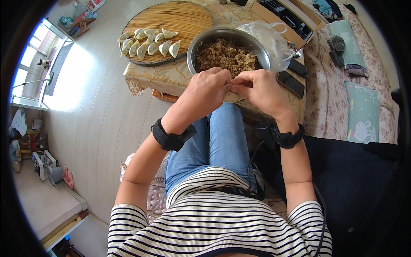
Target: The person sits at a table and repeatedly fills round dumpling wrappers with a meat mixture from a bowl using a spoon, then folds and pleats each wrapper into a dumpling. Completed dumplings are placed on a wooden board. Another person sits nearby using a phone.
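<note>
My left hand (210, 88) and my right hand (258, 90) meet at the near rim of a steel bowl (192, 53), their fingertips pinching a round dough wrapper (231, 97). Part of the wrapper shows below the fingers; whether filling lies in it is hidden. Brown minced filling (226, 56) fills the lower part of the bowl. Left of the bowl, several folded dumplings (153, 48) rest in rows on a round slatted tray (173, 19). A clear plastic bag (273, 40) with pale contents lies against the bowl's right side.
Two dark phones (290, 84) lie at the right edge of the cloth-covered table (154, 75). Behind the bag is an open cardboard box (289, 25) with black items. A bed with green pillows (362, 110) stands at right. A cable (321, 205) runs beside my right arm.
</note>
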Demonstrator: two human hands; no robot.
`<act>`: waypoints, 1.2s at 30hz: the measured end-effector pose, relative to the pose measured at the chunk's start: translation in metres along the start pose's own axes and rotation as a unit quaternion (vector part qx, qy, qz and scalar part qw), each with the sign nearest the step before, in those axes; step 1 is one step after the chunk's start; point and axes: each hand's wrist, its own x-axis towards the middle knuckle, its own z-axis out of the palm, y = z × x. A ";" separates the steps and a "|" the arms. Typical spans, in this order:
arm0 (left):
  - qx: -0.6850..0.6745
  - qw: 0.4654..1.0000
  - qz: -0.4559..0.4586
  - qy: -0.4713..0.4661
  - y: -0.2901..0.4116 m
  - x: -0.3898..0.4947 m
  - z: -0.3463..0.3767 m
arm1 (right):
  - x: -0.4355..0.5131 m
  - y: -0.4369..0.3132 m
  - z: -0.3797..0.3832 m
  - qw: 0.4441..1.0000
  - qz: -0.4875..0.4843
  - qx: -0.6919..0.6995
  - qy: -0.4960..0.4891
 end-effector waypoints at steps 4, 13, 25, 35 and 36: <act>0.002 1.000 0.018 0.023 0.007 -0.001 -0.002 | 0.001 -0.001 0.000 0.999 -0.047 -0.006 0.010; 0.059 0.994 0.048 0.084 0.018 0.000 0.003 | -0.007 -0.013 0.001 0.996 -0.053 -0.035 0.055; -0.313 0.938 -0.146 0.013 -0.005 0.017 -0.006 | 0.006 0.024 0.011 0.940 0.110 0.285 0.152; -0.306 0.913 -0.246 0.107 0.025 0.002 0.051 | 0.003 0.022 0.041 0.949 0.123 0.169 0.236; -0.313 0.909 -0.257 0.102 0.026 0.002 0.050 | 0.002 0.021 0.039 0.959 0.120 0.116 0.228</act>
